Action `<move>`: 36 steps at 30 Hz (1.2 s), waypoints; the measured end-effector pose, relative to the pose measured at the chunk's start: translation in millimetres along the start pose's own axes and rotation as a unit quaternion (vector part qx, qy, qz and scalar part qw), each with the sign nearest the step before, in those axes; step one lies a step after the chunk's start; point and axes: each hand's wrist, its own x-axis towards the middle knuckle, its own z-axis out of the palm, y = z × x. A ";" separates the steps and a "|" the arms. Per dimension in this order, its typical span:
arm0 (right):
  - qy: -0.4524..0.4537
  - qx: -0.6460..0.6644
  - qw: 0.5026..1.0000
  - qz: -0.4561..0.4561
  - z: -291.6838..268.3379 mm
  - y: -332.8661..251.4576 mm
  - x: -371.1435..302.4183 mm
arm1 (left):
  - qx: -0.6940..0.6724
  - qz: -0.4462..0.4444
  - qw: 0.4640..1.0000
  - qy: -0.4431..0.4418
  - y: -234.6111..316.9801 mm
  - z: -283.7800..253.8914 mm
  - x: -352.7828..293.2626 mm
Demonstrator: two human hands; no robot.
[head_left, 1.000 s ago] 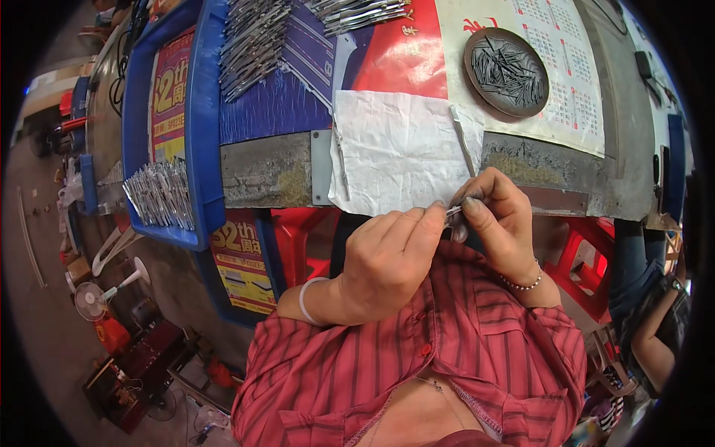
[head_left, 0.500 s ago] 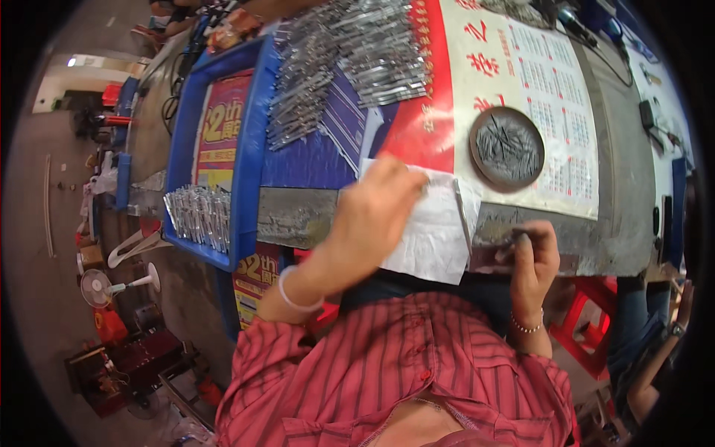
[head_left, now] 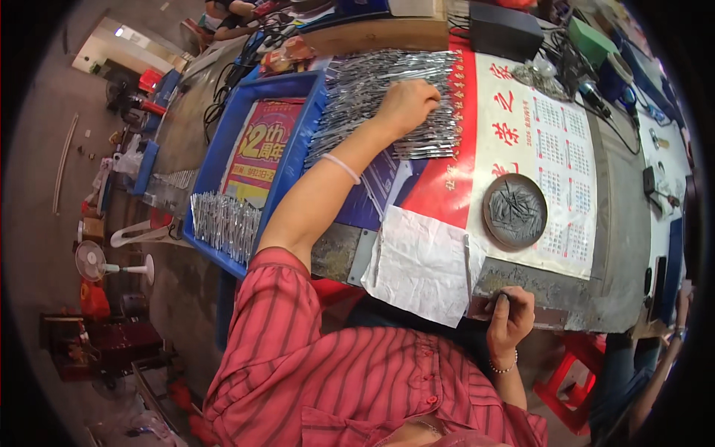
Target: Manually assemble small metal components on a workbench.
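My left hand [head_left: 408, 106] reaches over a wide pile of thin silvery metal pieces [head_left: 357, 86], its fingers bent and closed; the fingertips are too indistinct to show what is in them. At the table's front edge my right hand [head_left: 510, 316] is closed, thumb against fingers. Something small and dark shows at its fingertips, but I cannot make out what. Between the hands lies a creased white sheet [head_left: 421, 264], overhanging the edge, with a thin dark strip [head_left: 469, 261] along its right side. A round brown dish [head_left: 491, 227] holds many short dark pins [head_left: 518, 208].
A blue tray [head_left: 279, 216] at the left contains a row of silvery pieces [head_left: 223, 227] and a printed sheet. A red and white calendar sheet [head_left: 573, 171] lies under the dish. Behind the pile stand a wooden block [head_left: 372, 35] and a dark box [head_left: 506, 31]. A red stool [head_left: 570, 380] is below right.
My left hand has moved from above the white sheet forward to the metal pile. My right hand stays by the table edge, its fingers closed. The whole view has shifted.
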 end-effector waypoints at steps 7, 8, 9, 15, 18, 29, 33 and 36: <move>0.028 -0.056 0.998 0.001 -3.6 5.6 -7.9 | -0.012 -0.009 0.996 0.086 32.1 -86.9 -67.0; 0.042 -0.032 0.998 0.025 -1.3 1.9 -8.3 | -0.012 -0.024 0.995 0.094 40.0 -105.8 -91.5; 0.052 -0.044 0.997 0.031 -4.4 4.3 -9.7 | -0.015 -0.035 0.994 0.101 48.0 -125.7 -116.3; 0.031 -0.070 0.996 0.054 0.5 5.8 -7.0 | 0.084 -0.391 0.904 0.152 47.0 -227.3 -293.2; 0.033 -0.091 0.994 0.046 1.1 5.8 -3.7 | 0.124 -0.459 0.873 0.108 22.3 -242.3 -335.7; -0.067 -0.276 0.958 0.047 -13.0 -22.7 84.5 | 0.080 -0.466 0.879 0.057 -8.5 -235.5 -356.8; -0.149 -0.380 0.913 -0.018 -27.6 -11.3 130.1 | 0.069 -0.421 0.899 0.098 -11.9 -228.7 -357.5; -0.212 -0.475 0.852 -0.069 -29.1 -2.4 149.2 | 0.046 -0.398 0.895 0.198 -7.0 -233.1 -357.5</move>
